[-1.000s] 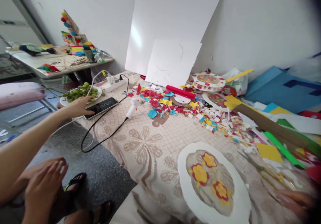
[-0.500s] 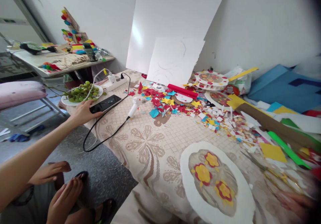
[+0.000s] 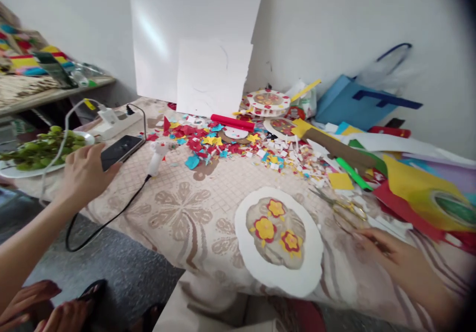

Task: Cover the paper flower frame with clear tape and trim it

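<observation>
Grips the near end of the phone point(image 3: 122, 148) with the left hand point(image 3: 84, 173), beside the grape plate point(image 3: 11, 172) on the counter point(image 3: 174, 208). Rests the right hand point(image 3: 401, 265) flat and released, just beside the scissors point(image 3: 342, 205). Shows three flowers point(image 3: 265, 228) already set inside the paper ring point(image 3: 282, 278), with scraps point(image 3: 208, 143) left strewn behind.

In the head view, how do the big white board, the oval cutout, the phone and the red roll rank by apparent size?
1. big board
2. oval cutout
3. phone and red roll: similar length, phone wider; the roll lies farther away, so these are not ranked.
</observation>
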Available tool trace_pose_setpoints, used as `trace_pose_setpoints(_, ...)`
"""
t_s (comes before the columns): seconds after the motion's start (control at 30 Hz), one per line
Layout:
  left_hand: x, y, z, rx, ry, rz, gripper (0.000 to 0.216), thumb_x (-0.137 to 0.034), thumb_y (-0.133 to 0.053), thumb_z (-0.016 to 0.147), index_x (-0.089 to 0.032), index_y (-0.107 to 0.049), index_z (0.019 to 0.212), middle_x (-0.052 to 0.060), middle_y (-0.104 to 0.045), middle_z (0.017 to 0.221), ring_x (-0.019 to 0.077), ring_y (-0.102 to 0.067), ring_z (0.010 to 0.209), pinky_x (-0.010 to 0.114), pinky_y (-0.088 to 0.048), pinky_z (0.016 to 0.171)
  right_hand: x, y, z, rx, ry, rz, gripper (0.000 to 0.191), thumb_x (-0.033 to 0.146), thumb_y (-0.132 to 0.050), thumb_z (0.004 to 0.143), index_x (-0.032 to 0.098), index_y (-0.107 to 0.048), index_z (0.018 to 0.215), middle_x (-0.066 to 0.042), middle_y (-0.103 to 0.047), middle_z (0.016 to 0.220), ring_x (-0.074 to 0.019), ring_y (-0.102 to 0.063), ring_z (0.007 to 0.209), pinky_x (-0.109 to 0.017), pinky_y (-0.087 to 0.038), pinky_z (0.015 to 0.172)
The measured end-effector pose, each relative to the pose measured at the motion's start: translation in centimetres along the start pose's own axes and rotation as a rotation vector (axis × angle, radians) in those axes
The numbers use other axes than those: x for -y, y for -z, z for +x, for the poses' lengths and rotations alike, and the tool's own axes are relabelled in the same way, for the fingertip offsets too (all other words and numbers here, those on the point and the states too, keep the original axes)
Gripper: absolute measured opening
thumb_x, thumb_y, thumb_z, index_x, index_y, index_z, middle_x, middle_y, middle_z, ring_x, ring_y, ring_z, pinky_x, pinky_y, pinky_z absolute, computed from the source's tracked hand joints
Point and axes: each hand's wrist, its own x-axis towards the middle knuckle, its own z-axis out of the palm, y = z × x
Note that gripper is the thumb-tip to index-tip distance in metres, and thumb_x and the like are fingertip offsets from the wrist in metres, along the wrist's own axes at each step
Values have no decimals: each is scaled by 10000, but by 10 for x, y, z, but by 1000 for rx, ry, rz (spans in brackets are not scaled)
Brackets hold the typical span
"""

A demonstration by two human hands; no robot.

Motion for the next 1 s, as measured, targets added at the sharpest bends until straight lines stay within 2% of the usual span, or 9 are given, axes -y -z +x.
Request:
trace_pose_setpoints(0.03,-16,5,-10,-4,-38,-83,674,-522,-430,801,-95,-424,1324,202,-493,1307,366,-404,1250,502,-307,1027,-5,-2,1,91,-31,22,294,583,-542,810,318,-663,854,-79,-685,869,-226,-650,748,-308,-511,582)
trace_pose_setpoints(0.1,-54,13,-35,111,-89,-367,629,-520,-494,771,-158,-454,1284,160,-537,1251,310,-528,1128,455,-428,948,-10,-7,4,86,-83,36,281,532,-519,844,293,-651,911,-85,-675,940,-223,-642,794,-322,-512,648)
trace_pose_setpoints(0.17,-98,19,-66,400,-112,-751,545,-495,-546,748,-220,-483,1215,121,-599,1145,262,-609,1001,422,-502,864,-4,-12,7,105,-62,53,310,535,-505,844,266,-637,922,-79,-667,933,-230,-630,772,-338,-509,634)
trace_pose_setpoints(0.3,-171,24,-125,1079,-47,-1232,465,-441,-636,723,-332,-515,1158,95,-589,1206,253,-594,1083,438,-479,916,26,-25,9,180,-22,131,346,507,-480,861,230,-602,1028,-67,-652,942,-225,-619,815,-339,-515,666)
trace_pose_setpoints(0.37,-191,24,-145,1207,68,-1332,507,-426,-683,689,-362,-502,1158,86,-559,1253,258,-559,1145,452,-449,955,41,-31,7,183,-32,177,375,486,-467,875,223,-557,1127,-70,-640,982,-211,-615,826,-330,-519,681)
trace_pose_setpoints(0.57,-214,24,-153,1190,264,-1404,659,-367,-724,661,-363,-438,1255,112,-517,1292,270,-541,1163,468,-416,983,54,-43,-2,119,-40,253,463,428,-456,886,220,-425,1299,-87,-582,1123,-180,-599,790,-315,-525,665)
trace_pose_setpoints(0.67,-227,24,-148,1102,264,-1406,566,-391,-712,668,-311,-516,1193,114,-604,1145,280,-590,1075,461,-458,922,53,-45,-4,105,-71,402,451,423,-458,889,220,-421,1289,-88,-584,1104,-184,-590,848,-294,-529,653)
trace_pose_setpoints(0.77,-239,26,-146,1134,255,-1409,388,-394,-695,701,-239,-600,1045,100,-661,1022,278,-623,983,440,-492,859,55,-46,-3,112,-60,485,413,420,-470,890,218,-456,1250,-84,-595,1069,-181,-585,846,-294,-531,667)
trace_pose_setpoints(1.0,-243,30,-110,1005,265,-1505,335,-314,-730,711,-141,-610,972,76,-683,942,182,-636,802,300,-535,705,19,-26,25,-193,37,63,278,355,-458,882,182,-560,1073,-111,-589,1048,-216,-588,844,-337,-491,715)
